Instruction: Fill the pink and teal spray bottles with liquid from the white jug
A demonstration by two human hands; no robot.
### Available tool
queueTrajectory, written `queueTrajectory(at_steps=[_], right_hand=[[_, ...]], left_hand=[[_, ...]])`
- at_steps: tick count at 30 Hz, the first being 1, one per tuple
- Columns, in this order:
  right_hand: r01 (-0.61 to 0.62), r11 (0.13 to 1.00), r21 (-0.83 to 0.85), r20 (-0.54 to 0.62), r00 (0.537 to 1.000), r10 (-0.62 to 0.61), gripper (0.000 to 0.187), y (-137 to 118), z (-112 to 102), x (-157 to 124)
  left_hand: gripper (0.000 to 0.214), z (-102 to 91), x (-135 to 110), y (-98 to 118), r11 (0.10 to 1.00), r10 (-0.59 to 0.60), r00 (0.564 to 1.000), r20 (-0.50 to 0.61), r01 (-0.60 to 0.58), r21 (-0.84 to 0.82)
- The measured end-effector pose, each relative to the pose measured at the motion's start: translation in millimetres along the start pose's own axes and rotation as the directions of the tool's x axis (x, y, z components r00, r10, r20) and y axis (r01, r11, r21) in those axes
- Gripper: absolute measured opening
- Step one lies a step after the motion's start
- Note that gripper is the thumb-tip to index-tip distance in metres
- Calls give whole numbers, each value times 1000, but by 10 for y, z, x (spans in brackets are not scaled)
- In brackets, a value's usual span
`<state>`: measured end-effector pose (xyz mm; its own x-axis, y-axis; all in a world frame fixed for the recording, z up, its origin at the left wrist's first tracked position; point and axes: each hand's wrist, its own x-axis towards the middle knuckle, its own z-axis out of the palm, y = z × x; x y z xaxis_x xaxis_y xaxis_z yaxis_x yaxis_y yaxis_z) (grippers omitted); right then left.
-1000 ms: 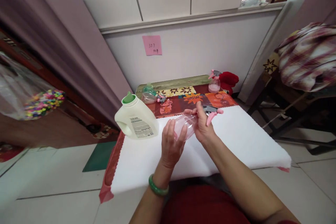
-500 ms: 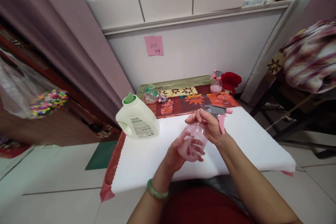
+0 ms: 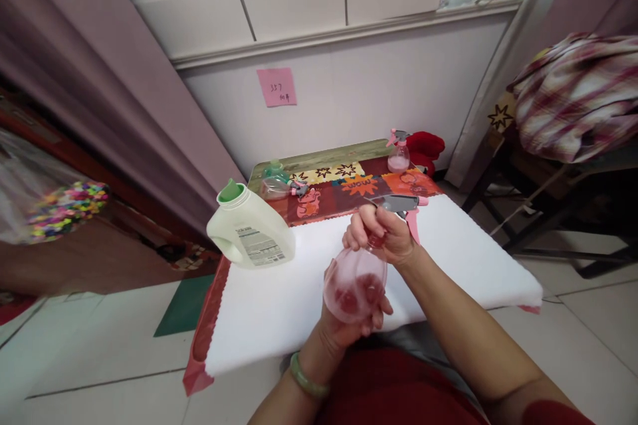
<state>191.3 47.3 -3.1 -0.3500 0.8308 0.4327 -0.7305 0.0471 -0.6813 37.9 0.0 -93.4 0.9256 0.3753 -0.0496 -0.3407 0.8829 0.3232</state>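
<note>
Both hands hold a clear pink spray bottle (image 3: pixel 355 282) above the white table top (image 3: pixel 448 265). My left hand (image 3: pixel 349 325) cups the round body from below, fingers wrapped around it. My right hand (image 3: pixel 383 236) is closed round the neck, just under the grey and pink trigger head (image 3: pixel 401 207). The bottle is tilted, with its base toward me. A white detergent jug (image 3: pixel 252 232) with a green cap stands on the table to the left, apart from both hands.
A patterned red mat (image 3: pixel 359 187) covers the table's far end. On it a second pink spray bottle (image 3: pixel 399 154) stands at the right, and a green-capped bottle (image 3: pixel 279 184) lies at the left. A chair with plaid cloth (image 3: pixel 578 96) stands to the right.
The bottle has been lifted off the table and drawn toward me. My left hand slid from its side to underneath its base. My right hand stayed on the neck.
</note>
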Motion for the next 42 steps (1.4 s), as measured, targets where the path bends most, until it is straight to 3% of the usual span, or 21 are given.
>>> queueTrajectory(at_steps=[2, 4, 8, 10, 12, 14, 15, 17, 20, 23, 26, 30, 32, 35, 37, 42], right_hand=[[31, 999, 19, -136, 990, -28, 59, -79, -4, 50], [68, 997, 20, -315, 947, -58, 59, -228, -41, 110], [145, 988, -61, -637, 756, -150, 51, -701, -269, 214], [154, 969, -194, -707, 663, -247, 51, -954, -476, 216], [78, 917, -391, -708, 611, -355, 54, -1155, -736, 162], [-163, 772, -615, -689, 586, -426, 53, -1272, -1017, 53], [-362, 632, -685, -695, 587, -417, 50, -1297, -1155, -17], [-692, 280, -666, -741, 569, -357, 41, -1291, -1406, -172], [-847, 30, -531, -798, 488, -353, 36, -1197, -1699, -402], [-900, -118, -420, -831, 434, -349, 42, -1082, -1902, -593], [-901, -211, -379, -843, 431, -322, 42, -987, -2040, -730], [-899, -287, -329, -839, 418, -347, 44, -885, -2155, -845], [-893, -321, -316, -837, 422, -349, 38, -841, -2192, -892], [-869, -374, -325, -840, 447, -308, 27, -795, -2222, -965], [-852, -413, -322, -832, 463, -305, 29, -780, -2221, -1012], [-831, -432, -351, -710, 537, -455, 61, -762, -2124, -1121]], left_hand=[[83, 4, -31, 32, 998, 62, 998, -32, -62, -3], [78, -2, -73, 77, 995, 96, 994, -47, -95, 20], [73, -64, -191, 184, 972, 230, 958, -171, -217, 91], [72, -111, -249, 243, 954, 295, 926, -236, -272, 126], [72, -153, -288, 306, 933, 351, 895, -277, -308, 187], [72, -182, -294, 368, 908, 393, 867, -307, -312, 281], [72, -192, -283, 397, 891, 415, 848, -329, -307, 335], [77, -210, -239, 448, 850, 458, 797, -393, -264, 455], [87, -259, -141, 516, 737, 575, 683, -451, -193, 648], [95, -341, -49, 600, 498, 745, 551, -375, -86, 863], [98, -427, 26, 702, 298, 847, 445, -292, 58, 953], [94, -512, 147, 819, 200, 915, 328, -236, 140, 970], [93, -552, 227, 867, 145, 937, 293, -189, 165, 976], [91, -618, 358, 932, 71, 955, 270, -122, 190, 979], [91, -666, 451, 973, 34, 961, 264, -87, 198, 980], [93, -758, 721, 1071, -39, 958, 286, -17, 187, 982]])
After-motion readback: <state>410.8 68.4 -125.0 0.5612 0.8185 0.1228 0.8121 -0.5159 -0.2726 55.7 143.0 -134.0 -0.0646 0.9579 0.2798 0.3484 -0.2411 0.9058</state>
